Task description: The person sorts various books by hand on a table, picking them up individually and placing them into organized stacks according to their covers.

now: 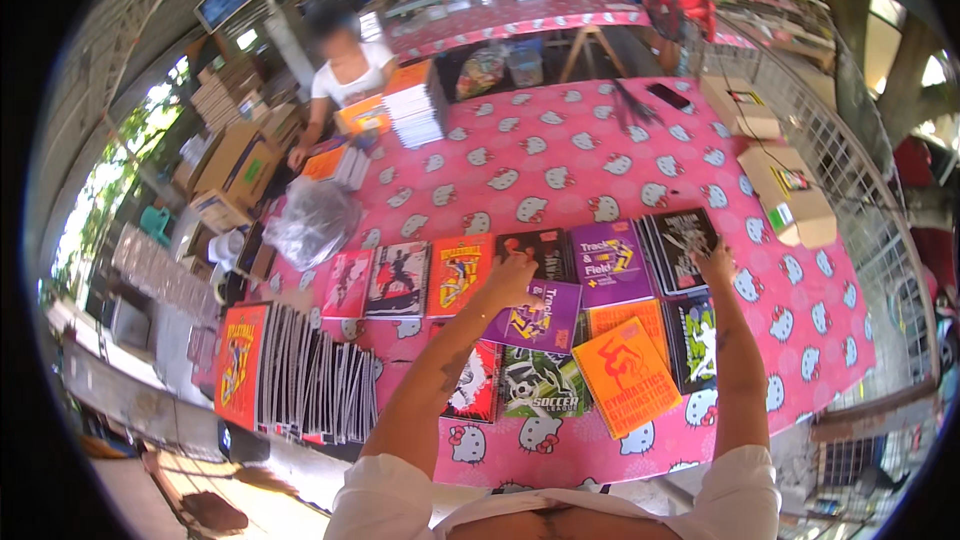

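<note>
My left hand (514,276) is over the lower part of a dark notebook (534,242) in the far row, its fingers partly hidden. Close beneath that wrist lies a tilted purple notebook (540,318), overlapping the near row. My right hand (716,262) is closed on the right edge of a black spiral notebook (686,248), the top one of a fanned few. Between the hands stands another purple notebook pile (612,262). Nearer me are an orange notebook (628,376), a green soccer notebook (543,380), a red-and-white notebook (474,383) and a black-and-green notebook (697,340).
Orange (460,275), grey-black (397,280) and pink (347,283) notebooks continue the far row leftward. A long spiral-bound stack (315,385) leans at near left. Beyond are a plastic bag (312,220), a co-worker (350,75) beside tall notebook stacks (415,115), a phone (668,96) and cardboard boxes (785,195).
</note>
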Tool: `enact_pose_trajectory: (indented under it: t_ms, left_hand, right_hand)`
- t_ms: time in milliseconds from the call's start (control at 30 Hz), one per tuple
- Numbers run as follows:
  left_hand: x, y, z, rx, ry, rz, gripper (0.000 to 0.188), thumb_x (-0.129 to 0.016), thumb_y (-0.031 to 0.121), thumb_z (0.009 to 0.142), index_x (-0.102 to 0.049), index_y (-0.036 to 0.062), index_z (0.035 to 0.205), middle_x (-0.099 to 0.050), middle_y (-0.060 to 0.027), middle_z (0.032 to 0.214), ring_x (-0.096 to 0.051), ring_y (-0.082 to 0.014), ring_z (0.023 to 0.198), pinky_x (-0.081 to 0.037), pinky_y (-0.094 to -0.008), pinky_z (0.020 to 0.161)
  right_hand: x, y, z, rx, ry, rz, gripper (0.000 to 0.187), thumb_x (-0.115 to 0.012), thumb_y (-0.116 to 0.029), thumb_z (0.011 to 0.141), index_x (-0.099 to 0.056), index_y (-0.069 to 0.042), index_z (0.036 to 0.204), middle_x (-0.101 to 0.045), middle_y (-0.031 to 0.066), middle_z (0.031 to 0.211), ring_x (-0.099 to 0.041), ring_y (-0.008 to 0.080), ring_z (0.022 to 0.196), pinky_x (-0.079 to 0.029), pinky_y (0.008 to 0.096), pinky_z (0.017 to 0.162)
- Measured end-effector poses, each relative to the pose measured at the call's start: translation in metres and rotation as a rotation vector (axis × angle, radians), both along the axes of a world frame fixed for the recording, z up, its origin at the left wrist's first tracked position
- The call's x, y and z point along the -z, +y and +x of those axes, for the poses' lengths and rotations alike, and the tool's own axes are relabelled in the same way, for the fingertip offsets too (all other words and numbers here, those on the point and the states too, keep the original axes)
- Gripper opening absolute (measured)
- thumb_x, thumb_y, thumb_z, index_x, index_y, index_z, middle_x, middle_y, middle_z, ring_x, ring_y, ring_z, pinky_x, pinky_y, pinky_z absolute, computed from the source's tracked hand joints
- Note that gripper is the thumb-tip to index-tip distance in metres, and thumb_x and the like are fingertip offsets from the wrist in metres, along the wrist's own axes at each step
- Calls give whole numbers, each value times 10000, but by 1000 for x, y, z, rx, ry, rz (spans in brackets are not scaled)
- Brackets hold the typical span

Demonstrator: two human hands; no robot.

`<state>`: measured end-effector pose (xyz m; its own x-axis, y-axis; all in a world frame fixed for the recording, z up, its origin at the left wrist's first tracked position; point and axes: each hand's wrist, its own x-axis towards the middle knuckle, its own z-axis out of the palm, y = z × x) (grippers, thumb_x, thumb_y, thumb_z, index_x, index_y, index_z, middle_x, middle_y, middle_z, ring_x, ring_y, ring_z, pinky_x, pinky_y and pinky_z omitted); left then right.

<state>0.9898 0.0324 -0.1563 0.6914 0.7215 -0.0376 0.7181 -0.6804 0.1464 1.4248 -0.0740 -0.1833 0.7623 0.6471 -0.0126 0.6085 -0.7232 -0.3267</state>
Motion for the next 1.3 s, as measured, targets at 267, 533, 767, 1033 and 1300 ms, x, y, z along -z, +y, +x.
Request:
enact_pose_trajectory:
  t_ms: [267, 533, 767, 1033, 1300]
  left_hand:
    - [-101, -102, -36, -57, -351, 351, 252, -651, 98, 786, -576, 67, 1025, -563, -121, 1053, -624, -340, 879, -494, -470, 751]
    - [-264, -273, -233, -228, -694, 633, 364, -603, -33, 856, -569, 2, 1218, -639, -129, 1031, -636, -240, 859, -515, -356, 723]
    - [-367, -298, -418, -382, -1455, 591, 581, -534, 234, 964, -348, 58, 1486, -570, -77, 1183, -561, -114, 912, -475, -255, 821]
    - [-273, -235, -478, -694, -242, 373, 528, -608, 448, 905, -571, 97, 1297, -603, -241, 1139, -588, -338, 1074, -448, -442, 921]
    - [-281, -308, -279, -159, -887, 584, 463, -669, 223, 875, -565, 0, 1268, -598, -210, 1173, -576, -373, 1046, -458, -448, 902]
  right_hand:
    - [-105, -27, -70, -192, 132, 494, 598, -618, -55, 824, -431, -143, 1385, -554, 160, 1210, -608, 318, 1053, -495, 431, 877]
    - [-235, -84, -274, -647, 957, 1216, 702, -477, 94, 790, -410, -84, 1466, -485, 73, 1434, -477, 167, 1265, -334, 281, 1064]
    - [-287, -89, -556, -1067, 1226, 1158, 660, -696, -135, 833, -430, -6, 1423, -438, 166, 1469, -484, 215, 1280, -402, 328, 1038]
    - [-232, -103, -667, -1171, 547, 608, 728, -588, -568, 870, -443, -125, 1430, -510, 232, 1142, -567, 305, 991, -417, 417, 982]
    - [-56, -123, -382, -716, 242, 641, 593, -692, -364, 833, -522, -98, 1334, -476, 208, 1203, -503, 372, 1146, -445, 468, 977]
